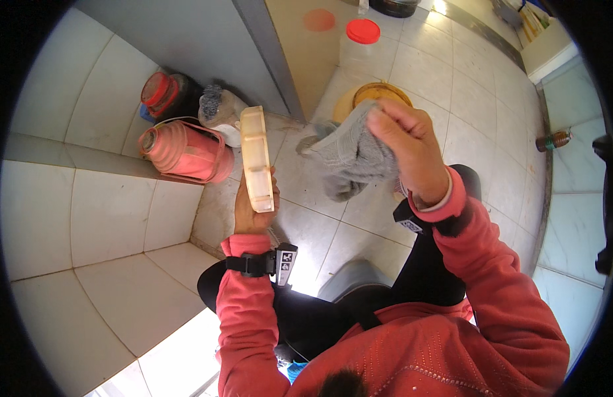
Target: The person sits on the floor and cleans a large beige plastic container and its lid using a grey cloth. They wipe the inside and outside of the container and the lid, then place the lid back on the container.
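My left hand [244,210] is closed around the lower end of a cream, translucent plastic piece with ribbed compartments [256,155], held upright and seen nearly edge-on. Some of its fingers are hidden behind the piece. To the right, my right hand [416,142] pinches a grey cloth [363,149], which hangs from the fingers and is slightly blurred at its lower left. The cloth and the plastic piece are apart. Behind the cloth, a round yellowish lid or tub [384,94] is partly covered.
A pink thermos flask [187,152], a dark jar with a red lid [162,92] and a whitish container [220,109] are at the left wall. A clear red-lidded container [363,32] stands farther off. Between my legs is a grey bucket-like thing [355,276]; a brown bottle [553,140] is far right.
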Available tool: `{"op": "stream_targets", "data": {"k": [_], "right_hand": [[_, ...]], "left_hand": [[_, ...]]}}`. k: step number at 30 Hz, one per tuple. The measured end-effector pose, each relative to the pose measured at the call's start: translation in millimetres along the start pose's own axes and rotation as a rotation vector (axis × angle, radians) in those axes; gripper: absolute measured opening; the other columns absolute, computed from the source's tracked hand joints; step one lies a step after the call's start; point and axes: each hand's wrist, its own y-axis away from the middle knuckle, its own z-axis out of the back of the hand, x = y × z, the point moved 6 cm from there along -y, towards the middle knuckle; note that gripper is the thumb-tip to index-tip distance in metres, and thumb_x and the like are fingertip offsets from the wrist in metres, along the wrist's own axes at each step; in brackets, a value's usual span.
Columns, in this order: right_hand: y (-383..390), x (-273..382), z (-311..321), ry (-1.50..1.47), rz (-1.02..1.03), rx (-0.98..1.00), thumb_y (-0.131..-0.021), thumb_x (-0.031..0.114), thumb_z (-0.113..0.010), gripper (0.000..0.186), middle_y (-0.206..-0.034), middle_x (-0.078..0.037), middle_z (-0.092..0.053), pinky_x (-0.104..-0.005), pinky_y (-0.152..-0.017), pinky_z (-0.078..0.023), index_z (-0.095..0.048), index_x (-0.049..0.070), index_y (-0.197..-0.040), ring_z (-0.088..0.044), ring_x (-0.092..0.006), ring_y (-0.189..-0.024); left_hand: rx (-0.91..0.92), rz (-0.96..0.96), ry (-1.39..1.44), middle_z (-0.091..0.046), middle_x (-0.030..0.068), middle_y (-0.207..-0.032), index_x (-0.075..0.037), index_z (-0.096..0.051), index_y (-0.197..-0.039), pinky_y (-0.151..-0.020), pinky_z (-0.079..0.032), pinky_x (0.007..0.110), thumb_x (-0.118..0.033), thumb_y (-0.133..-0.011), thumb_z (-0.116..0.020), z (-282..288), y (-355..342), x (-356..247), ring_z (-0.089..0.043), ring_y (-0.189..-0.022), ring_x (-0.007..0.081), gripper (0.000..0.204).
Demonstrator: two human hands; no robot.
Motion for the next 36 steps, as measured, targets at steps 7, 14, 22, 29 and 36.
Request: {"op": "stream_targets", "data": {"k": [7, 14, 22, 29, 36], "right_hand": [[-6.4, -10.4, 7.5, -0.833, -0.305, -0.080, -0.095, 0.021, -0.053, 0.025, -0.090, -0.008, -0.068, -0.0282, -0.068, -0.053, -0.063, -0.001, -0.100, -0.065, -0.0155, -0.075], [-4.3, -18.6, 24.9, -0.938, -0.216, -0.138, -0.094, 0.024, -0.054, 0.028, -0.101, -0.007, -0.066, -0.0285, -0.082, -0.049, -0.063, -0.001, -0.104, -0.062, -0.0152, -0.092], [-15.6, -17.1, 53.0, -0.937, -0.131, -0.100, -0.096, 0.020, -0.051, 0.026, -0.105, -0.008, -0.066, -0.0322, -0.085, -0.049, -0.060, 0.001, -0.111, -0.063, -0.0177, -0.094], [-9.4, -42.1, -8.3, -0.825, -0.200, 0.002, -0.096, 0.021, -0.053, 0.024, -0.096, -0.006, -0.067, -0.0249, -0.074, -0.052, -0.060, 0.002, -0.108, -0.065, -0.0122, -0.081], [9.1, -34.2, -59.9, -0.726, -0.328, 0.119, -0.098, 0.027, -0.050, 0.028, -0.086, 0.002, -0.061, -0.0208, -0.063, -0.046, -0.060, 0.002, -0.105, -0.054, -0.0046, -0.073]], "left_hand": [[0.033, 0.193, 0.445, -0.045, 0.0099, -0.095, 0.011, -0.029, -0.134, -0.056, -0.044, 0.024, -0.018, -0.093, -0.047, -25.8, 5.4, 9.1, -0.049, -0.077, 0.0167, 0.053], [0.081, 0.175, 0.463, -0.049, 0.0112, -0.093, 0.013, -0.032, -0.132, -0.056, -0.045, 0.024, -0.022, -0.093, -0.047, -31.5, 0.5, 7.9, -0.050, -0.075, 0.0180, 0.054], [0.143, 0.235, 0.454, -0.049, 0.0116, -0.096, 0.013, -0.032, -0.132, -0.058, -0.047, 0.023, -0.023, -0.092, -0.049, -39.7, -4.8, 16.4, -0.052, -0.079, 0.0188, 0.057], [0.281, 0.290, 0.408, -0.043, 0.0111, -0.092, 0.012, -0.028, -0.134, -0.055, -0.046, 0.022, -0.032, -0.090, -0.051, -71.5, -7.4, 39.1, -0.048, -0.076, 0.0183, 0.066], [0.389, 0.209, 0.491, -0.047, 0.0111, -0.129, -0.017, -0.043, -0.133, -0.082, -0.044, 0.038, -0.050, -0.091, -0.044, -58.9, -8.9, 53.8, -0.048, -0.107, 0.0265, 0.053]]}}
